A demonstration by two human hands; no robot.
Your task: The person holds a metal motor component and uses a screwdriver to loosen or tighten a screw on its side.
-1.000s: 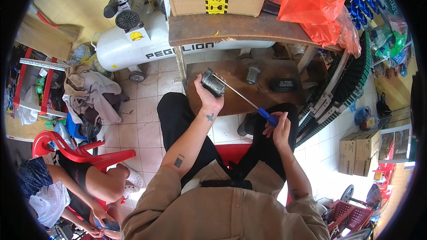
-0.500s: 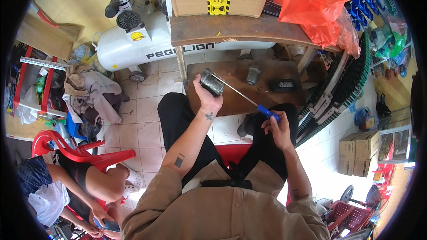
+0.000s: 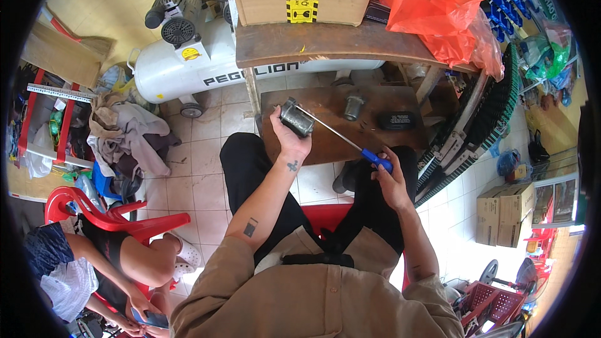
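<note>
your right grip (image 3: 389,179) is wrapped around the blue-handled screwdriver (image 3: 377,159), right of the dark metal cylinder (image 3: 298,120) your left grip (image 3: 290,136) holds above the desk (image 3: 332,152). pressed at that slant, the screwdriver could skid toward your left grip. right of that cylinder sit a similar cylinder (image 3: 354,107) and, farther right, a black case (image 3: 397,120).

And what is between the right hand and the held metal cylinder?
The head view shows a blue-handled screwdriver in the right hand, its shaft pointing toward the held metal cylinder.
</note>
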